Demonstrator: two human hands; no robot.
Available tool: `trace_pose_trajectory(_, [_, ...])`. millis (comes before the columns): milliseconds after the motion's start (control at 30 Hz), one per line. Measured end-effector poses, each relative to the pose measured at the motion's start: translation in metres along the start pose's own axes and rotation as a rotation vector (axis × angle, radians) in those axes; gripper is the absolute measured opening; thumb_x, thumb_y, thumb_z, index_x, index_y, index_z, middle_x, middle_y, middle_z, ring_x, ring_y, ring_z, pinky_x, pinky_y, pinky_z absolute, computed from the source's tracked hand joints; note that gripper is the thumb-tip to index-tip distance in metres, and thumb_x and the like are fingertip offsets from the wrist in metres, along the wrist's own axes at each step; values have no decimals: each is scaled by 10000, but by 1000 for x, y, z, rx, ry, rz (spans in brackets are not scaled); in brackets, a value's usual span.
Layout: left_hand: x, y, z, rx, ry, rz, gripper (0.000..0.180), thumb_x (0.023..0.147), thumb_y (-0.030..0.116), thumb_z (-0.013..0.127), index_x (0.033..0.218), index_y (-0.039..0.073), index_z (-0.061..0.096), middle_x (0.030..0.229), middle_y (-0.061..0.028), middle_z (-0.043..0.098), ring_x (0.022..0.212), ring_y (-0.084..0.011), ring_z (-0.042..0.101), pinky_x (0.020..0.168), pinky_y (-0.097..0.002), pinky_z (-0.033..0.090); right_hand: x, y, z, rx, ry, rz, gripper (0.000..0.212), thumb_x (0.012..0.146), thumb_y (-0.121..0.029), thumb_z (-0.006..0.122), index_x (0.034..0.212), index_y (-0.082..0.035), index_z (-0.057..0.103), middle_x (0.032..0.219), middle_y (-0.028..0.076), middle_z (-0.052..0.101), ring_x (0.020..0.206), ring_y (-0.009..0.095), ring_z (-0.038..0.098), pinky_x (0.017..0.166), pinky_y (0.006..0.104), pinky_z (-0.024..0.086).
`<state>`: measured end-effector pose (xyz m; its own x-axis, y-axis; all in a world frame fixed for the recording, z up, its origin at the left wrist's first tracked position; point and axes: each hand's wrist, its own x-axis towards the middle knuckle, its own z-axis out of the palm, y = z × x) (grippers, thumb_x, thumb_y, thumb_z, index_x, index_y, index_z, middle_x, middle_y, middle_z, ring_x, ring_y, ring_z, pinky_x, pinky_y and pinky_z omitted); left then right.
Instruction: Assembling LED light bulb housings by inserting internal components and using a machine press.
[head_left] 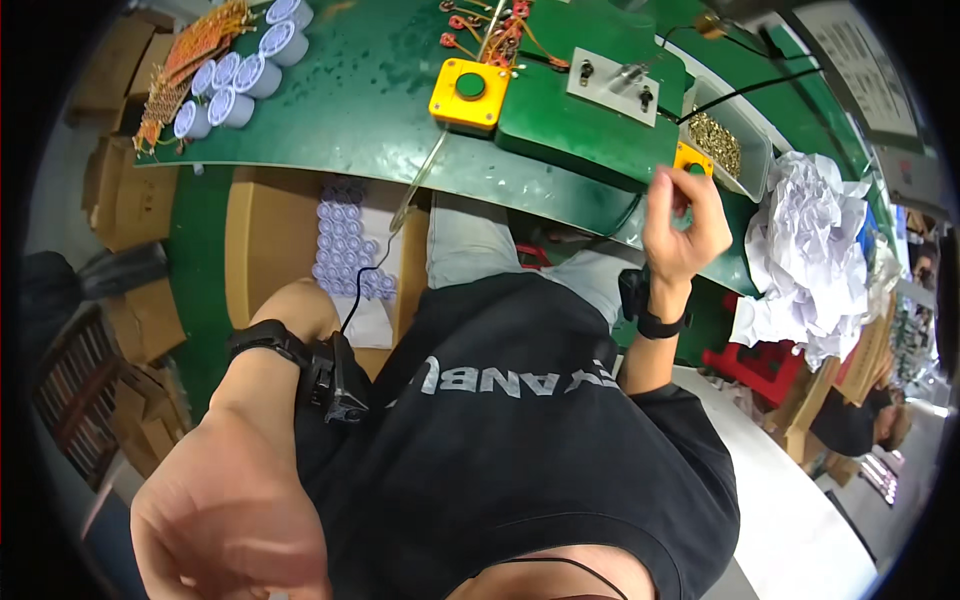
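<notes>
My left hand (225,520) is very close to the camera at the lower left, seen from the back with the fingers curled under and hidden. A black watch (262,340) and a small black device (335,385) sit on that wrist. My right hand (685,225) is raised at the edge of the green workbench (360,110), fingers loosely curled and apart, with nothing visible in them. It hovers just below a small yellow box with a green button (693,160). A larger yellow push-button box (468,92) sits further left on the bench.
A raised green fixture (590,120) carries a grey plate with two switches (612,85). A clear bin of brass parts (718,140) and crumpled white paper (810,240) lie to the right. White round caps (240,75) are at the far left, and a carton of caps (345,245) sits under the bench.
</notes>
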<state>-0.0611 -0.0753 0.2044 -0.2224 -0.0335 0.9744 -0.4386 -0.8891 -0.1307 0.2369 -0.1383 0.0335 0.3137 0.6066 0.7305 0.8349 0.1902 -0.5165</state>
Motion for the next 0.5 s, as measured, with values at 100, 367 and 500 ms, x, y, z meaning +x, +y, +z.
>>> trace_pose_trajectory(100, [-4, -5, -16, -121, 124, 85, 356, 987, 575, 525, 1100, 275, 680, 958, 198, 598, 789, 49, 498, 751, -292, 455, 32, -31, 26, -73, -129, -122, 149, 849, -3, 744, 997, -19, 740, 789, 56, 677, 622, 103, 563, 551, 230, 414])
trace_pose_trajectory(367, [1, 20, -56, -104, 50, -160, 402, 1000, 318, 560, 1395, 244, 548, 1328, 170, 522, 802, 0, 549, 785, -236, 447, 61, -38, 92, -328, -315, -65, 186, 895, -122, 717, 1065, -54, 748, 1032, 94, 739, 686, 224, 666, 632, 343, 525])
trace_pose_trajectory(500, [2, 23, -68, -76, -3, -248, 507, 1005, 221, 574, 1506, 233, 499, 1467, 160, 494, 807, -19, 569, 798, -215, 443, 58, -20, 107, -416, -335, -74, 197, 915, -159, 701, 1071, -44, 738, 1049, 105, 728, 718, 272, 676, 676, 373, 538])
